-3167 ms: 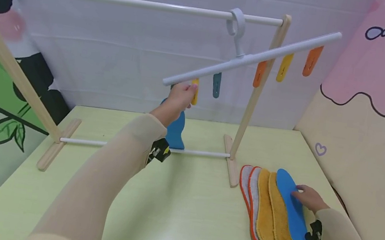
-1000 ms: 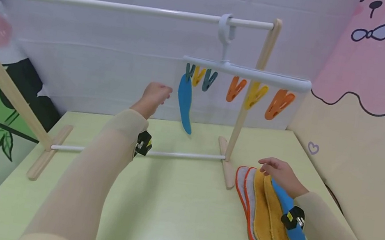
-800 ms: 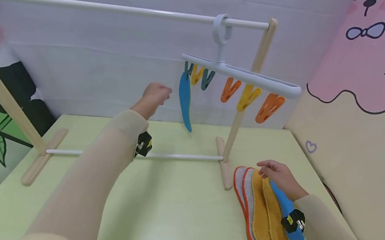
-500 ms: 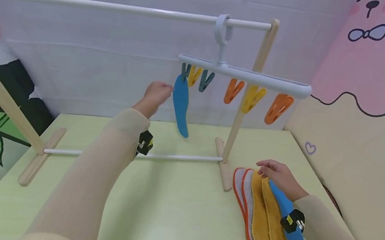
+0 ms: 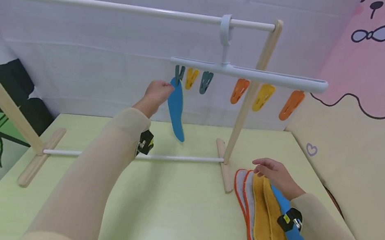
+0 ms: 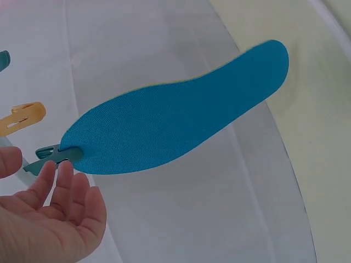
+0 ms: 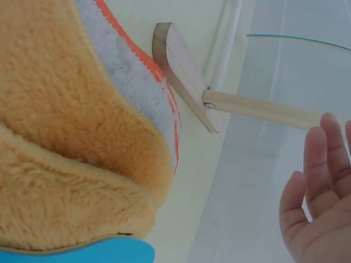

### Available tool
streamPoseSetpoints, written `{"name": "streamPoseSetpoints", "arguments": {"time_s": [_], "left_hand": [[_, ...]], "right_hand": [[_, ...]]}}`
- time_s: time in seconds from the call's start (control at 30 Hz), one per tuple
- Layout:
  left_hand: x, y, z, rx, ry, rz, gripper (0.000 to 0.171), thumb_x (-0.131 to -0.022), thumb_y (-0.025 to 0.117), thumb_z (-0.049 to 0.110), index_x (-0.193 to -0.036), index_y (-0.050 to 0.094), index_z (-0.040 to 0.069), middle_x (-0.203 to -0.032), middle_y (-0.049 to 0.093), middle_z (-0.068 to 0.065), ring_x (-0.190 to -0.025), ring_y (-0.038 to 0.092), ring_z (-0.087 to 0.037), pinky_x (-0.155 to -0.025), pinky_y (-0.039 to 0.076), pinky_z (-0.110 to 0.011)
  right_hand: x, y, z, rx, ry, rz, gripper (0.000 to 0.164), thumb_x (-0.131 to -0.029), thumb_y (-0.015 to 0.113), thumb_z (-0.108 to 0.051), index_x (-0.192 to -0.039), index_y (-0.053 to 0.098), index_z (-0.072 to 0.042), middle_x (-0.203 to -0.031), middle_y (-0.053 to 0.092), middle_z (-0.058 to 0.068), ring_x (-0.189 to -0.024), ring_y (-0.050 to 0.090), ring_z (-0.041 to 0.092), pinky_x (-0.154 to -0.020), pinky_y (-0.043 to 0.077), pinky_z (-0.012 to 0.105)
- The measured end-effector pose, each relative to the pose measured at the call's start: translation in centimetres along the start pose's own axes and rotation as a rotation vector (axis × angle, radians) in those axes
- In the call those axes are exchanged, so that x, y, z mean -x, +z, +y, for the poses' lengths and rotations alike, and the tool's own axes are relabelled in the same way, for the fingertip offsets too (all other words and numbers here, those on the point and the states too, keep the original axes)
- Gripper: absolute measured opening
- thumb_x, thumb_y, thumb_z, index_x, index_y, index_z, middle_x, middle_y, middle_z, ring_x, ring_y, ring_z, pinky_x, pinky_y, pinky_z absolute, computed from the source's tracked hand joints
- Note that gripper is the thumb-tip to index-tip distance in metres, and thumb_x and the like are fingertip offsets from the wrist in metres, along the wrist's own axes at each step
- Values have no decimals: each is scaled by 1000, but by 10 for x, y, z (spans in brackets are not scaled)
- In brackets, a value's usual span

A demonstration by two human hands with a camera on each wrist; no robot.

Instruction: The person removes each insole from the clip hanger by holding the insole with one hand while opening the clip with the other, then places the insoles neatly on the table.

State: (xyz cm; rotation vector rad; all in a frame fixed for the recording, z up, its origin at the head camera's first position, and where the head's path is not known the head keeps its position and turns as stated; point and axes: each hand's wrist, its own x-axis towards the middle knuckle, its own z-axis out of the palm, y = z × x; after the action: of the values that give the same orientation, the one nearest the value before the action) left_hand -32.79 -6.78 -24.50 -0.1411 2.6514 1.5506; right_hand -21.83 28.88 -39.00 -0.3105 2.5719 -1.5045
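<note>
A blue insole (image 5: 177,113) hangs from the dark green clothes peg (image 5: 179,72) at the left end of a white peg hanger (image 5: 248,74). Just left of that peg is my left hand (image 5: 156,96); the left wrist view shows its thumb apart from loosely bent fingers (image 6: 63,189), with nothing pinched. Over the top ends of the insoles on the table hovers my right hand (image 5: 277,176), relaxed and holding nothing. Beneath it lie two grey insoles with red edges (image 5: 247,194), two fuzzy tan insoles (image 5: 263,217) and a second blue insole (image 5: 296,239), partly hidden by the wrist.
The hanger hooks over the white top rail (image 5: 119,8) of a wooden-legged rack. Several yellow, green and orange pegs (image 5: 239,91) dangle from it without insoles. A lower bar (image 5: 183,158) joins the rack's wooden feet (image 5: 41,157). A pale table (image 5: 169,224) lies below.
My left hand has come away from the peg, and the tipped hanger has levelled and swung round. My right hand has left the blue insole on the table and moved left.
</note>
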Motion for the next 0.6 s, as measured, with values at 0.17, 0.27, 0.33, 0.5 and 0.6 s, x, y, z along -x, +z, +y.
{"name": "streamPoseSetpoints", "arguments": {"time_s": [0.17, 0.27, 0.33, 0.5, 0.6], "left_hand": [[-1, 0, 1, -1, 5, 12, 33, -103, 42, 22, -126, 51, 0, -141, 43, -13, -132, 37, -27, -107, 32, -42], [-4, -1, 1, -10, 12, 5, 47, -103, 42, 22, -145, 37, 1, -150, 35, -12, -138, 32, -30, -109, 29, -42], [-7, -1, 0, -12, 10, 6, 49, -102, 42, 21, -146, 34, 1, -151, 33, -13, -138, 30, -30, -109, 29, -43], [-12, -1, -5, 17, -7, 33, 52, -102, 43, 22, -149, 30, 4, -152, 30, -12, -138, 30, -32, -109, 29, -46], [-14, -2, -6, 17, -10, 59, 55, -101, 43, 25, -151, 25, 10, -154, 28, -10, -139, 27, -32, -108, 29, -48]], "right_hand": [[-4, 5, -7, 30, 23, 5, 31, -103, 44, -13, -124, 53, 8, -97, 63, 12, -97, 57, 37, -95, 40, 55], [-7, 6, -8, 30, 26, 11, 30, -102, 43, -12, -124, 53, 7, -99, 62, 18, -94, 58, 30, -95, 40, 55], [-8, 8, -8, 21, 17, 7, 30, -102, 43, -12, -123, 53, 8, -99, 62, 20, -92, 59, 26, -95, 40, 55], [-12, 11, -7, -18, 6, -11, 29, -102, 44, -11, -121, 54, 9, -96, 62, 17, -91, 59, 28, -93, 42, 51], [-14, 11, -8, -23, 2, -8, 29, -102, 45, -10, -120, 54, 9, -96, 62, 18, -92, 59, 30, -91, 44, 48]]}}
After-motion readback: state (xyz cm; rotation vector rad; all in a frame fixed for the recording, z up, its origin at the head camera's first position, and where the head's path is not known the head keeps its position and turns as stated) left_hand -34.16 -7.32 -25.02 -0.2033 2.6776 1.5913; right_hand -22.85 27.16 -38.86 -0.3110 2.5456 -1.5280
